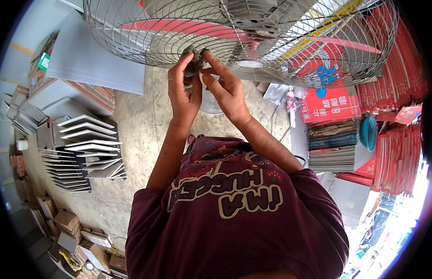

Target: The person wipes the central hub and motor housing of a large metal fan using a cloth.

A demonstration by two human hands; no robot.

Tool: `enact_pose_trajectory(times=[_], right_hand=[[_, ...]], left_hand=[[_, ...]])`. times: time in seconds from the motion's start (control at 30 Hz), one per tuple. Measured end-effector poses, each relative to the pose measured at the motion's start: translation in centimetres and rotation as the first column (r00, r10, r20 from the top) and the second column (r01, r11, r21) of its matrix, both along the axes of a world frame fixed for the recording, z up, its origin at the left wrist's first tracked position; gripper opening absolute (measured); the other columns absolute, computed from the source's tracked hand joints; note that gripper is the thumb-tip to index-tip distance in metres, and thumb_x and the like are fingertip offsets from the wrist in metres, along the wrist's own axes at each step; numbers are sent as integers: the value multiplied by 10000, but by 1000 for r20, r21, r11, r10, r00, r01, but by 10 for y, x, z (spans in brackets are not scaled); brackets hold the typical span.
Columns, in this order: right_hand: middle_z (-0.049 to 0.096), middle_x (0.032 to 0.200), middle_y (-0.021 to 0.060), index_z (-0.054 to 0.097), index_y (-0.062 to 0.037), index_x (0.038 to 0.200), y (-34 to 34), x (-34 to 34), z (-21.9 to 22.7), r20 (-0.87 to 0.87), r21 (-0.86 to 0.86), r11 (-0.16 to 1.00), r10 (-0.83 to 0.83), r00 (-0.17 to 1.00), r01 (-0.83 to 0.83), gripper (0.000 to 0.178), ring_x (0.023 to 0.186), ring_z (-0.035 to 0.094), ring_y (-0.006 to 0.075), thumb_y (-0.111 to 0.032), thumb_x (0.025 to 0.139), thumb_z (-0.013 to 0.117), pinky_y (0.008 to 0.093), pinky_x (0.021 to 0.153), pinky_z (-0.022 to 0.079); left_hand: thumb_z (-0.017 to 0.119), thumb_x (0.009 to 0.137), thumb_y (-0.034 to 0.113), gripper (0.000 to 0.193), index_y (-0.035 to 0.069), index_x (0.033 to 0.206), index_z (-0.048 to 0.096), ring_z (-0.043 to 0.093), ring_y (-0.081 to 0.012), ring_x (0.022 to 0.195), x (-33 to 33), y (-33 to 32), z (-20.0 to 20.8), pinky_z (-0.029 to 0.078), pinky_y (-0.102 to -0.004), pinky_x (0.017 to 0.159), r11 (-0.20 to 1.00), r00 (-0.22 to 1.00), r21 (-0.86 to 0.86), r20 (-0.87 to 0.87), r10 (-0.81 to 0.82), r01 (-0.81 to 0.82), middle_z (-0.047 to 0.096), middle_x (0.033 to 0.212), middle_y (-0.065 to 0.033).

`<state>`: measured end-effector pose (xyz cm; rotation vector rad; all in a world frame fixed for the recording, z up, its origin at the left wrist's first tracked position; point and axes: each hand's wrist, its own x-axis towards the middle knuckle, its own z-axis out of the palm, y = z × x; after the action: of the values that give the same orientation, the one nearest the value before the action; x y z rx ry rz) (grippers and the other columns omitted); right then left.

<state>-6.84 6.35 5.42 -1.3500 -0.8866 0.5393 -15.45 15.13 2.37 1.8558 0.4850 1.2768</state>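
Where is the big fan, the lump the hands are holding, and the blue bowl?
fan (290,51), head view, on its wire guard.
grey lump (194,61), head view, on its middle between the fingers.
blue bowl (368,132), head view, on its inside.

There are two hands, the left hand (184,90) and the right hand (226,88). They share one small grey lump (194,62). There is one big fan (253,37) with one wire cage and red blades; three blades show. One teal bowl (368,132) sits on one stack of books (332,146).
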Motion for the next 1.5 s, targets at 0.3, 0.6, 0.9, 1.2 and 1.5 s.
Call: enact_pose_trajectory(times=[0.3, 0.6, 0.9, 1.2, 1.5], right_hand=[[627, 1105, 102, 456, -33, 1381, 7, 2, -18, -111, -15, 997, 74, 991, -76, 513, 949, 595, 121, -125, 899, 608, 260, 774, 508], [635, 1093, 104, 449, -49, 1390, 4, 5, -2, 3, -48, 997, 55, 998, -55, 527, 921, 596, 117, -127, 894, 607, 246, 749, 509], [633, 1099, 109, 455, -44, 1385, -16, 4, -15, -22, -49, 999, 13, 1000, -14, 512, 896, 596, 102, -120, 900, 597, 241, 738, 510], [623, 1152, 120, 465, -28, 1371, -5, 13, -11, -80, -19, 999, 48, 996, -49, 497, 969, 596, 99, -114, 897, 590, 254, 773, 513], [641, 1106, 102, 467, -40, 1376, -20, 8, -29, -83, -70, 997, -46, 995, 40, 500, 910, 599, 85, -111, 894, 577, 246, 750, 508]], left_hand=[[569, 823, -96, 504, 124, 1276, 551, 566, -186, 980, -6, 3, -14, 481, -254, 674, 997, 998, -65, -48, 32, -35, 558, 1158, -79], [575, 807, -92, 502, 105, 1268, 545, 569, -198, 958, 4, -4, 2, 487, -265, 685, 1000, 1000, -11, 4, 5, -5, 572, 1110, -78], [569, 828, -95, 476, 98, 1262, 558, 571, -164, 940, -3, -20, -5, 488, -259, 697, 992, 999, -117, -9, -42, 41, 542, 1142, -75], [561, 829, -95, 504, 110, 1288, 531, 560, -179, 970, 13, -15, -3, 485, -255, 696, 995, 998, -89, -40, -48, 44, 539, 1167, -77], [543, 859, -80, 504, 100, 1327, 493, 525, -147, 1159, 3, -29, -15, 443, -238, 758, 989, 994, -139, -88, -71, 59, 562, 1268, -50]])
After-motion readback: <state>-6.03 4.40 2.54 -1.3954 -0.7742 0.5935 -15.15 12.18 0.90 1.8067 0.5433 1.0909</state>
